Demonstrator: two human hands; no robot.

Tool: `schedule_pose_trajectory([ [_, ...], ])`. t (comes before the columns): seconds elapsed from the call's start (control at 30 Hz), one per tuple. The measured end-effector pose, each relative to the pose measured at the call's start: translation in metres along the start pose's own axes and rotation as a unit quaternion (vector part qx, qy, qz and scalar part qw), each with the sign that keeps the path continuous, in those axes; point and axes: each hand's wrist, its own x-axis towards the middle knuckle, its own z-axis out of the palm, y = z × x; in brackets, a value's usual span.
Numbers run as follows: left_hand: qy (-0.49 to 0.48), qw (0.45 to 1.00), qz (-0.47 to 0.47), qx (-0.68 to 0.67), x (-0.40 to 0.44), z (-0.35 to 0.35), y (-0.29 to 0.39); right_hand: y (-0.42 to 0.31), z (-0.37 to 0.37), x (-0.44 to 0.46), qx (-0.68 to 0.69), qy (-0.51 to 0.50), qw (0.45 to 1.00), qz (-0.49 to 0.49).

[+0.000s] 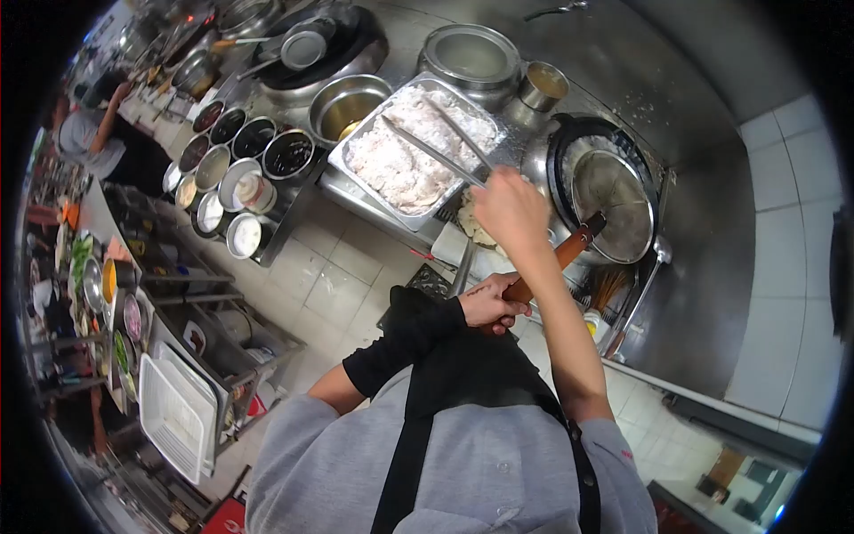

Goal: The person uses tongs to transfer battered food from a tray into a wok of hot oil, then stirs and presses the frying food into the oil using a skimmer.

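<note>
My left hand point(491, 301), below a black sleeve, is closed around the wooden handle of a round strainer point(614, 203). The strainer rests over a dark-rimmed wok point(561, 169) on the right. My right hand point(513, 214) grips metal tongs point(427, 147), somewhat blurred. Their two arms are spread and reach over a steel tray point(411, 222) heaped with white, flour-coated pieces point(418, 160). Whether the tips touch the pieces I cannot tell. Partly under my right hand lie pale, lumpy pieces point(470, 218) beside the tray.
Left of the tray are a steel pot point(342, 100) and several sauce containers point(289, 153). Behind it stand a lidded pot point(471, 58) and a small pot point(544, 84). A ladle point(662, 249) leans at the right. Another person point(93, 133) stands far left, near white baskets point(173, 418).
</note>
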Motion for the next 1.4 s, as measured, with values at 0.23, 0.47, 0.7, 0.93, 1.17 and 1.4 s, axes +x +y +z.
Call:
schedule_pose_trajectory([
  [0.23, -0.013, 1.0, -0.022, -0.007, -0.002, -0.004, 0.011, -0.001, -0.012, -0.011, 0.006, 0.047, 0.999, 0.018],
  [0.47, -0.008, 1.0, -0.011, 0.007, -0.007, 0.0, 0.026, 0.021, -0.056, -0.046, 0.06, 0.062, 0.993, 0.083],
  [0.7, -0.008, 1.0, -0.028, -0.012, 0.005, 0.006, 0.027, 0.066, -0.088, -0.076, 0.057, 0.146, 0.975, 0.155],
  [0.93, 0.02, 0.999, -0.039, 0.008, 0.008, 0.001, 0.029, 0.175, -0.109, -0.139, -0.118, 0.183, 0.895, 0.389],
  [1.17, 0.051, 0.997, -0.036, 0.047, 0.01, 0.0, 0.032, 0.297, -0.054, -0.171, -0.167, 0.072, 0.863, 0.471],
  [1.4, 0.047, 0.997, -0.057, 0.039, 0.015, 0.009, 0.036, 0.272, -0.062, -0.184, -0.11, 0.175, 0.845, 0.493],
])
